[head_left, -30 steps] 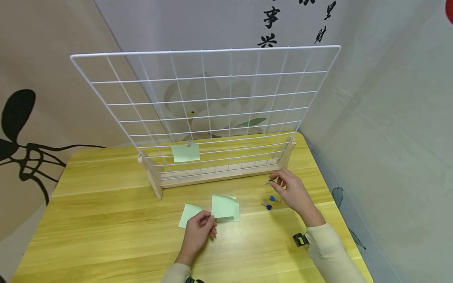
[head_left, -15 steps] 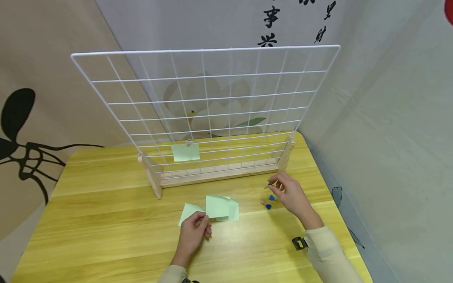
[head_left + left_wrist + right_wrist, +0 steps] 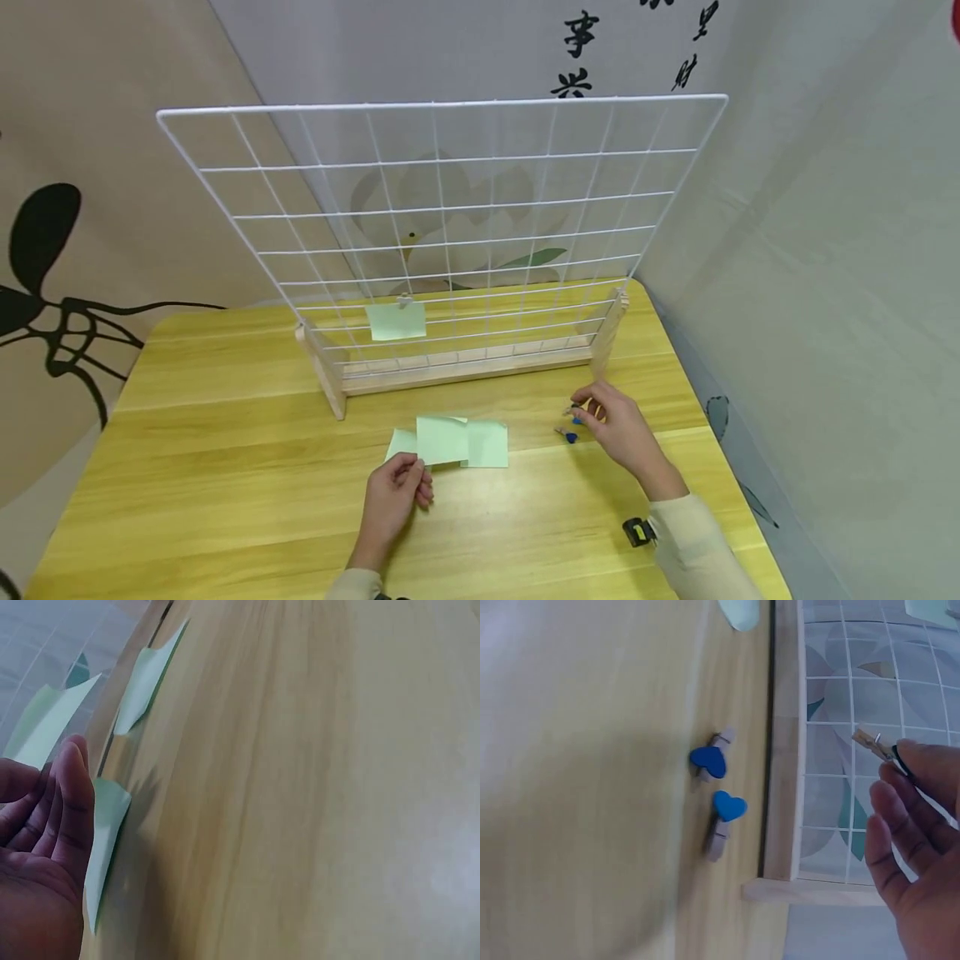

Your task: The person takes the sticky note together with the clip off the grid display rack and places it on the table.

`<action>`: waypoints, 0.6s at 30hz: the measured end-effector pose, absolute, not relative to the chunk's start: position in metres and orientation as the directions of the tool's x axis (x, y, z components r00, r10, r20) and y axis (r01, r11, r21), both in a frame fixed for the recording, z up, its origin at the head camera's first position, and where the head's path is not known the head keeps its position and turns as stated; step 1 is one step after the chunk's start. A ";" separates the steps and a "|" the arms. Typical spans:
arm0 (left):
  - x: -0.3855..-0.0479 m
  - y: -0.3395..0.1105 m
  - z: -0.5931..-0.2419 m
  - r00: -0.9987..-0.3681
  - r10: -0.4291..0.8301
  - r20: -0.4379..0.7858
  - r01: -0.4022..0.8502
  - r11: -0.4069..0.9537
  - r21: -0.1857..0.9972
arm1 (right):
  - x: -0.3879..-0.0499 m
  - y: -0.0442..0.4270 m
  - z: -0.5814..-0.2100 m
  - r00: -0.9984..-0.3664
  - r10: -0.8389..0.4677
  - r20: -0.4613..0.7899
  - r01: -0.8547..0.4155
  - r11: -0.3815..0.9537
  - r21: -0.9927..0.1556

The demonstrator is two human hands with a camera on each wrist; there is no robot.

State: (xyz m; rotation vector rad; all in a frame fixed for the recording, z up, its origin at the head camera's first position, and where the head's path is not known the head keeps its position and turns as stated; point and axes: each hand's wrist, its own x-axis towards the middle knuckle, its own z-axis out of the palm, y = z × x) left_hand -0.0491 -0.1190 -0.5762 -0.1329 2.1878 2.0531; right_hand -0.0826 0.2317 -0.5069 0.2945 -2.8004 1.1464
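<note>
My left hand pinches a pale green paper note by its lower left corner, raised a little over the table. Two more green notes lie under and beside it, one at the left and one at the right. Between thumb and forefinger, my right hand holds a small wooden clothespin with a dark end partly covered by the fingers. Below that hand on the table lie two clothespins with blue hearts, a darker one and a lighter one.
A white wire grid stands in a wooden base behind the hands. Another green note hangs on its lower left part from a clothespin. The wooden table ends at the right near a pale curtain.
My left hand has moved left with the held note, uncovering more of the right note on the table. My right hand has come slightly down toward the blue-heart clothespins, still holding its clothespin.
</note>
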 end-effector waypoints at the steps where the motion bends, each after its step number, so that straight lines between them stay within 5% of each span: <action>1: -0.049 -0.120 -0.577 -0.986 0.029 -0.166 -0.164 0.061 0.985 | -0.082 0.231 -0.508 -0.977 -0.139 0.163 -0.214 0.697 -0.684; 18: -0.048 -0.137 -0.575 -0.969 -0.013 -0.245 -0.246 0.036 0.969 | -0.070 0.220 -0.526 -0.991 -0.127 0.042 -0.117 0.664 -0.739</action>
